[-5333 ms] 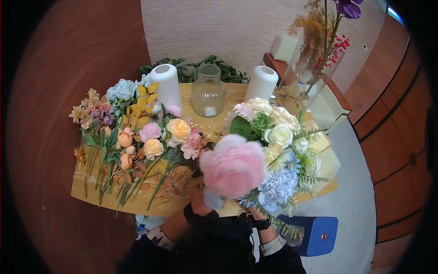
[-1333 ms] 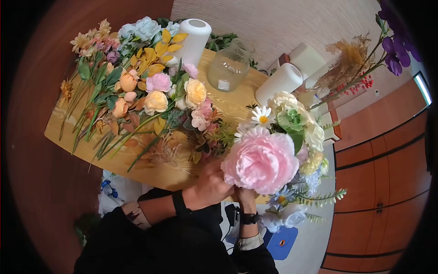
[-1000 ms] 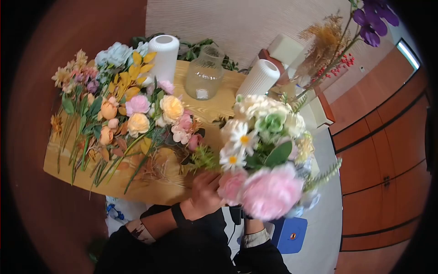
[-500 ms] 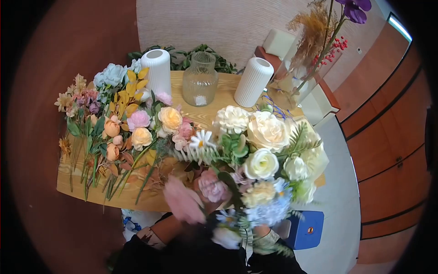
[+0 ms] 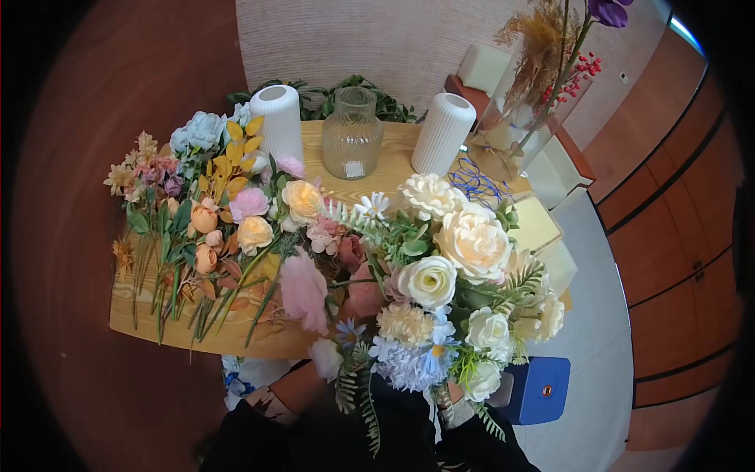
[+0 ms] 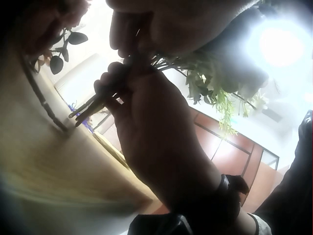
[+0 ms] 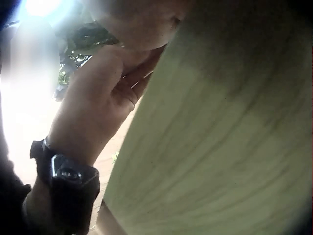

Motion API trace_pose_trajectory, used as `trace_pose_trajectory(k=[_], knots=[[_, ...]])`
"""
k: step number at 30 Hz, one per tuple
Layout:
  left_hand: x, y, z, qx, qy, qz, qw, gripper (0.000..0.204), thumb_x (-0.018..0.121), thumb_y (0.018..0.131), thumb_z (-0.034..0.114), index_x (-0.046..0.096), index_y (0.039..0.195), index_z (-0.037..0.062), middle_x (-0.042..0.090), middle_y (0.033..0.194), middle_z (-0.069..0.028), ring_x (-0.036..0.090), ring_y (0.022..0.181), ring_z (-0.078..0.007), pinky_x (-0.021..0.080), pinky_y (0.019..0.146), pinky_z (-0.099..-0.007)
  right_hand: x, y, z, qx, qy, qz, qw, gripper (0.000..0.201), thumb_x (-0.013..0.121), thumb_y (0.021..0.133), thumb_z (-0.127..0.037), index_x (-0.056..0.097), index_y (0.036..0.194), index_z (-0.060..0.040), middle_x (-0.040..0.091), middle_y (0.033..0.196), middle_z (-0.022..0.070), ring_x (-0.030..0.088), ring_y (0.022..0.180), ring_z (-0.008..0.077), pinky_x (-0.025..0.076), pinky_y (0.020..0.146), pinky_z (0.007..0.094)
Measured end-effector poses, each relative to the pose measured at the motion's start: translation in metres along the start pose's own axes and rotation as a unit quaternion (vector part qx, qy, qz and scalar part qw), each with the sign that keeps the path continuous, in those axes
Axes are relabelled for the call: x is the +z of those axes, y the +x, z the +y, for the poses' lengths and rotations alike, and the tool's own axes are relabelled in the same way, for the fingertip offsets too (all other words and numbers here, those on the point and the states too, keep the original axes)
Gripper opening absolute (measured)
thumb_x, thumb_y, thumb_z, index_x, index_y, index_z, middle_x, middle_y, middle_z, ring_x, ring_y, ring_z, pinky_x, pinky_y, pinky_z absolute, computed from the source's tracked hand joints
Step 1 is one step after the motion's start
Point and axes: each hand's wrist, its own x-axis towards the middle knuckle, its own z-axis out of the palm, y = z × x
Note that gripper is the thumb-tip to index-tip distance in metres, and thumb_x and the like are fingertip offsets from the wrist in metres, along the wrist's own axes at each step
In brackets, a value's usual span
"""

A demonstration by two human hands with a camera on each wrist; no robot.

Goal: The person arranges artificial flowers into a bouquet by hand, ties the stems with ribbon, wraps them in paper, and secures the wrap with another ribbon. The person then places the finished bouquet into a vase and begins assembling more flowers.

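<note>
A large mixed bouquet with cream roses (image 5: 472, 242), a blue bloom (image 5: 409, 362) and a pink peony (image 5: 305, 291) hides both hands in the head view. In the left wrist view my right hand (image 6: 149, 105) grips the bundled stems (image 6: 87, 111), whose cut ends stick out past its fingers. My left hand (image 6: 171, 24) is close above it, fingers bent at the stems. The right wrist view has my left hand (image 7: 95, 95) with curled fingers and my right hand (image 7: 139, 19) against it; what they hold is hidden there.
Loose flowers (image 5: 204, 240) lie across the left of the wooden table (image 5: 157, 326). Behind stand two white ribbed vases (image 5: 277, 126) (image 5: 444, 134) and a glass vase (image 5: 352, 138). Blue cord (image 5: 476, 182) lies at the back right, near a tall clear vase (image 5: 511, 118); a blue bin (image 5: 543, 389) is below.
The bouquet has turned: its pink peony has gone from the right to the left side, and cream roses now face up. The hands, partly visible earlier, are hidden behind it in the head view.
</note>
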Motion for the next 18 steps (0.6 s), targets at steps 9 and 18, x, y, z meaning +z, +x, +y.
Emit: trace_pose_trajectory(k=[9, 18], knots=[[-0.028, -0.016, 0.003, -0.121, -0.316, -0.137, 0.931, 0.069, 0.038, 0.085, 0.057, 0.033, 0.128, 0.0032, 0.042, 0.122, -0.0127, 0.046, 0.110, -0.0256, 0.038, 0.095, -0.0397, 0.023, 0.024, -0.037, -0.018, -0.050, -0.037, 0.998, 0.047, 0.054, 0.084, -0.019, 0.041, 0.126, -0.0042, 0.044, 0.127, 0.0164, 0.041, 0.118, 0.0258, 0.031, 0.100, 0.0386], [0.025, -0.023, 0.121, 0.003, 0.197, -0.247, 0.949, 0.052, 0.045, 0.090, 0.019, 0.024, 0.137, 0.0077, 0.035, 0.136, -0.0062, 0.038, 0.123, -0.0209, 0.026, 0.105, -0.0363, 0.023, 0.052, -0.073, -0.035, -0.102, -0.072, 0.992, 0.045, 0.054, 0.083, -0.019, 0.043, 0.125, -0.0041, 0.045, 0.126, 0.0167, 0.040, 0.119, 0.0261, 0.029, 0.101, 0.0389]])
